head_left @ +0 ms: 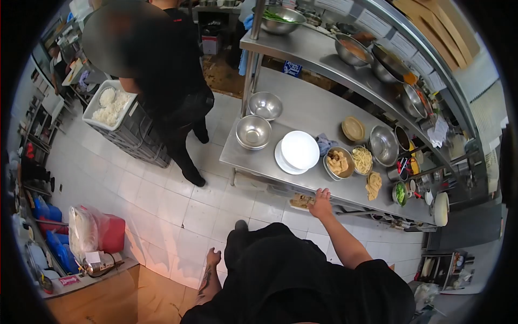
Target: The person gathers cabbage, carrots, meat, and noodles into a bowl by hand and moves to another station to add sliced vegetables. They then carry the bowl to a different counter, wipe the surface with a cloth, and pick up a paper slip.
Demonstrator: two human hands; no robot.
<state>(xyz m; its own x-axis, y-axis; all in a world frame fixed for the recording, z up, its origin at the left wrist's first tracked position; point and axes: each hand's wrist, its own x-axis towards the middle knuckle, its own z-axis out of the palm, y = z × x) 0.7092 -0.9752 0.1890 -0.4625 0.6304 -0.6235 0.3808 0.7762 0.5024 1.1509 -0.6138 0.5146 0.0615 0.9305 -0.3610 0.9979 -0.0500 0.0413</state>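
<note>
My right hand [322, 203] is at the front edge of the steel table [302, 97], fingers spread and holding nothing. Nearest to it on the table are a bowl of light brown pieces [338, 162] and stacked white plates [300, 150]. My left hand [214, 256] hangs low over the tiled floor beside my leg, its fingers loosely apart with nothing seen in them. Farther right on the table are a bowl of pale strips [361, 160], a crumpled tan cloth [373, 186] and a small bowl of greens [400, 193].
Steel bowls [253, 132] stand at the table's left end; more bowls sit on the shelf [318, 51] above. Another person in black [172, 75] stands at upper left beside a white tub of rice [110, 105] on crates. A red container [110, 233] is at lower left.
</note>
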